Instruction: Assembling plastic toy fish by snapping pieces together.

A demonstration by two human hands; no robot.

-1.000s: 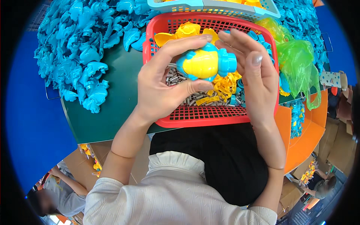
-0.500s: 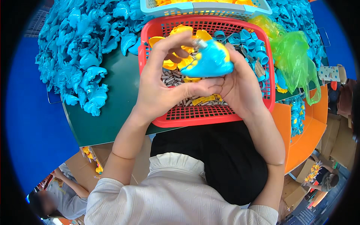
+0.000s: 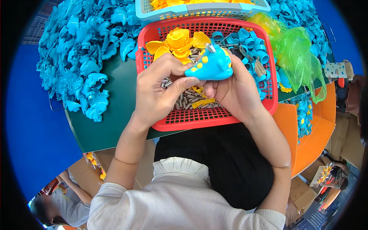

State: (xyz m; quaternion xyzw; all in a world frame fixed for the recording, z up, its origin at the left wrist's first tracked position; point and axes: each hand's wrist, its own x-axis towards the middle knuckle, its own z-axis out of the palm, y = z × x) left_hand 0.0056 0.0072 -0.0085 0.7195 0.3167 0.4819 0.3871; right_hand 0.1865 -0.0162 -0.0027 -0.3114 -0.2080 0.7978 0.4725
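Now the blue toy (image 3: 210, 65) has turned spotted side up over the red basket (image 3: 214, 117), right hand (image 3: 234, 90) grasping it underneath, left hand (image 3: 159, 90) fingers pinching its tail end, so fitting continues.

Dark green table (image 3: 115, 115): red basket (image 3: 214, 119), blue toy-part heap (image 3: 80, 50), pale blue basket (image 3: 199, 11), green bag (image 3: 295, 53).
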